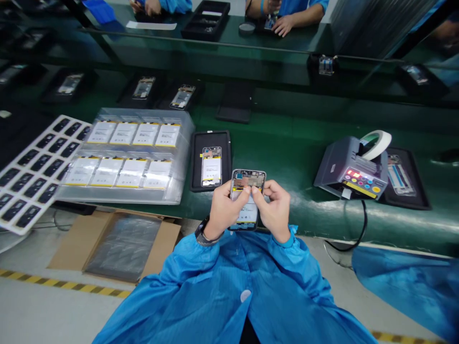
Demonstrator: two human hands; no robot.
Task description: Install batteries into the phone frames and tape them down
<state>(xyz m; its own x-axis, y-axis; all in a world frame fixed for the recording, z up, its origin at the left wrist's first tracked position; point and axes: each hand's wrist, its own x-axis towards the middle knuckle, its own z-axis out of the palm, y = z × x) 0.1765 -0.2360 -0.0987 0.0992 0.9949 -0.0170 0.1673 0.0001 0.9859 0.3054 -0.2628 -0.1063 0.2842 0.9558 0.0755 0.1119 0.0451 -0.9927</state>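
Note:
An opened smartphone [248,217], its circuit board and white battery exposed, is held upright between my two hands near the bench's front edge. My left hand [226,206] grips its left side, the thumb lying over the top of the battery. On the opposite side my right hand [274,205] holds the phone's edge, and its thumb presses close beside the left one. What lies under the thumb tips is hidden. Just beyond my left hand, a second opened phone [211,167] rests in a black tray [195,165].
Left of me stand a clear plastic tray of batteries [172,195] and a white tray of black parts [22,228]. A tape dispenser [353,167] sits right, beside another phone in a tray [401,177]. Phones in trays line the belt behind; co-workers' hands [285,25] show across.

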